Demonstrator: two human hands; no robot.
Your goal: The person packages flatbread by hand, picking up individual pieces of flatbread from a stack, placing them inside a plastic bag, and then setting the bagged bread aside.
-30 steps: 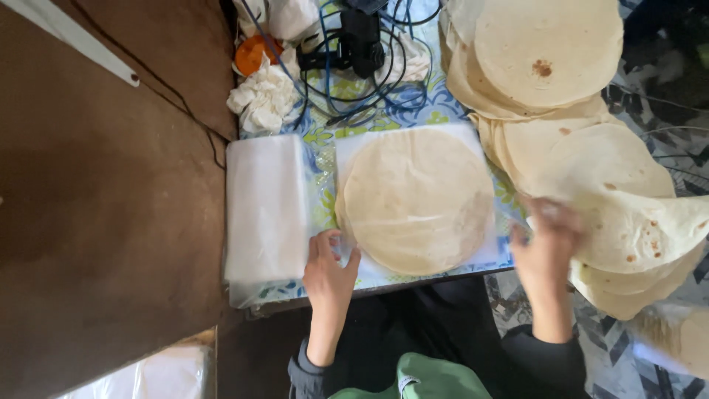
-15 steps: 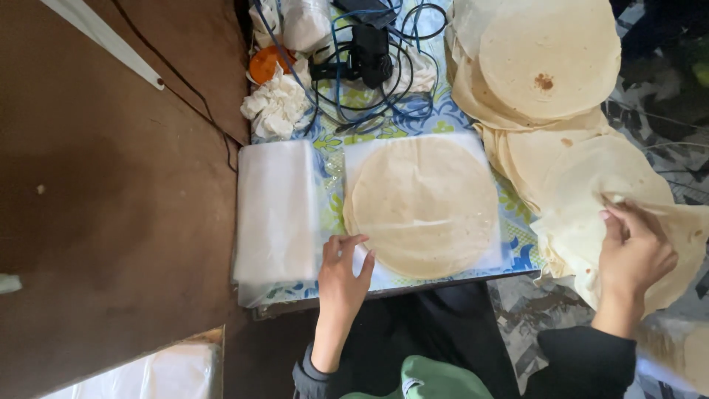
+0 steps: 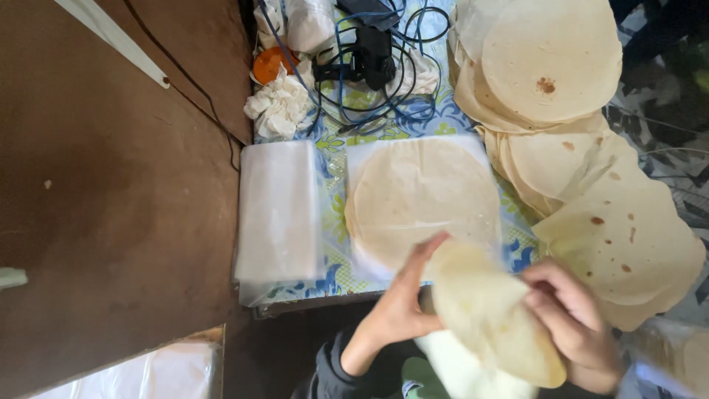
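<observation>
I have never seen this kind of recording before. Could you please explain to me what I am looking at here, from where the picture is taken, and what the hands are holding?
There is no machine here. A person wears a camera on the head, so the picture looks straight down at that person's own two hands. The left hand and the right hand together hold one thin round flatbread, which is bent and a little blurred. Beyond the hands, on a flowered cloth, another flatbread lies flat on a clear plastic sheet. To its left is a stack of clear plastic bags. On the right are big piles of flatbreads, some with brown spots. At the far edge you see tangled blue cables around a black device, crumpled white paper and a small orange thing. The brown floor is on the left.
</observation>
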